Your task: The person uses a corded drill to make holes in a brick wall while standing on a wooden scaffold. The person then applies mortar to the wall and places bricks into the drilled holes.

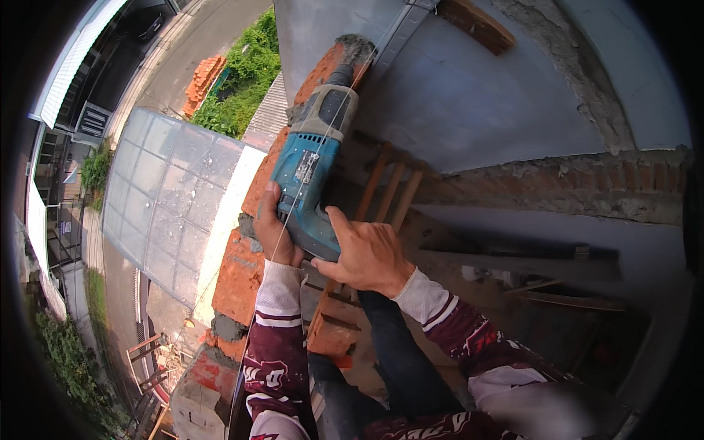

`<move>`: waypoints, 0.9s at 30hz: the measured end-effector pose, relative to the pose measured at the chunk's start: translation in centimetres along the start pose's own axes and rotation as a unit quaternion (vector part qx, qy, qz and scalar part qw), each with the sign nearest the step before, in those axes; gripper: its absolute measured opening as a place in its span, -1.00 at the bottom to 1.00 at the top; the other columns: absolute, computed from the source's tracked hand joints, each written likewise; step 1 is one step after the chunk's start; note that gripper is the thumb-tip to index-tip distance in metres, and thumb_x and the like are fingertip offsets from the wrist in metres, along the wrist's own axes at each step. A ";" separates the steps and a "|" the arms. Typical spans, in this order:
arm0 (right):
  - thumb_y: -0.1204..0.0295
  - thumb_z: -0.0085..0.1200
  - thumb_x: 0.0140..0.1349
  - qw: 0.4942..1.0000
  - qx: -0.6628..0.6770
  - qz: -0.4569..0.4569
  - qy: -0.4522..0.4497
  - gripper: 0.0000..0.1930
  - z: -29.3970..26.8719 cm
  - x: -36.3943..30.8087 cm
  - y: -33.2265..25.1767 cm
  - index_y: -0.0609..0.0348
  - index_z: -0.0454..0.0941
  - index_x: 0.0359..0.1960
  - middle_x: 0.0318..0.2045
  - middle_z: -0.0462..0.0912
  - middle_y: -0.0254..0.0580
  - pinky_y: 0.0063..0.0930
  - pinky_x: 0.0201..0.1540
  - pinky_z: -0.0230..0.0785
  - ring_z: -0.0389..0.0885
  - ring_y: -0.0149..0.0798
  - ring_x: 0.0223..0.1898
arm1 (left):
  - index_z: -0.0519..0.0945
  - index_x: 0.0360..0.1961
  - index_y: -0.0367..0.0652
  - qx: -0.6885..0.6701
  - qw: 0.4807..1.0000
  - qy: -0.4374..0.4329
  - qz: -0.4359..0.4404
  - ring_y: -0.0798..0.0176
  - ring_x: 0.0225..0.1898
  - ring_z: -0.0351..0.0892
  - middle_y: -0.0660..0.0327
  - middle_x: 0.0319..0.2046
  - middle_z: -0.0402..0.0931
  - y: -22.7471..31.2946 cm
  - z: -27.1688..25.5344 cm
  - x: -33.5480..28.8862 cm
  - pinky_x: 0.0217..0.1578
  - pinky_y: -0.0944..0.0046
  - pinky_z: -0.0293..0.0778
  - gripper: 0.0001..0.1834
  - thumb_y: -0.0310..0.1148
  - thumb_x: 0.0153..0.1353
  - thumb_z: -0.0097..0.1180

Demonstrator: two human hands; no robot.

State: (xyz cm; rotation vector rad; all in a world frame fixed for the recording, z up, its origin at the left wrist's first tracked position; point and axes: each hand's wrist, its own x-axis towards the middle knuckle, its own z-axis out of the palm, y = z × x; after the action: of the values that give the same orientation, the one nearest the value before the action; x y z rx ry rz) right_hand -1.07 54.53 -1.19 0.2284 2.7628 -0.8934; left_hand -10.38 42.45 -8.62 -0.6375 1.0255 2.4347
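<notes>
Head view: your left grip (277, 238) is wrapped around the rear left side of the blue drill (304, 158), and your right grip (372, 253) clasps its back handle, index finger stretched forward. The drill lies along the brick wall (238, 282), nose pointing away from you. Wooden slats (389, 191) sit lower right, a gray roof (172, 194) left.

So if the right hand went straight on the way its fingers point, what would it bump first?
The blue drill, most likely: the right hand seems to be against it, though depth is hard to judge.
</notes>
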 end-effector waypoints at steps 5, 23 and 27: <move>0.08 0.37 -0.02 0.999 0.019 0.005 0.034 -0.26 -1.1 0.2 0.4 0.33 0.44 0.11 -0.45 0.70 0.10 -0.05 -0.27 0.55 0.72 0.16 -0.39 | 0.55 0.01 -0.34 -0.015 1.000 -0.011 0.002 0.24 -0.29 0.66 0.13 -0.22 0.64 -0.2 1.5 0.2 -0.23 0.22 0.60 -0.58 -0.17 0.36 0.16; 0.05 0.34 0.01 0.999 0.020 0.005 0.032 -0.34 -2.0 3.3 2.3 0.33 0.51 0.01 -0.45 0.70 0.12 -0.01 -0.24 0.54 0.72 0.18 -0.37 | 0.55 -0.02 -0.28 -0.019 0.998 -0.046 -0.029 0.26 -0.31 0.63 0.17 -0.25 0.63 -1.3 2.2 5.3 -0.25 0.25 0.58 -0.63 -0.16 0.38 0.14; 0.07 0.33 0.02 0.999 -0.001 -0.011 0.031 -0.28 -1.2 2.7 1.7 0.38 0.44 0.08 -0.41 0.70 0.12 -0.02 -0.25 0.55 0.72 0.16 -0.37 | 0.54 -0.01 -0.29 -0.014 0.998 -0.048 -0.032 0.24 -0.30 0.64 0.15 -0.23 0.63 -0.5 1.9 3.6 -0.25 0.24 0.60 -0.62 -0.16 0.37 0.13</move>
State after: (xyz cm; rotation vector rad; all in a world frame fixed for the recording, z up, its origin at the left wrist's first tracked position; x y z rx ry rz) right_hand -3.46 56.83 -1.84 0.2292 2.8280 -0.9028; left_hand -13.47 44.90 -9.73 -0.5490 0.9213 2.4034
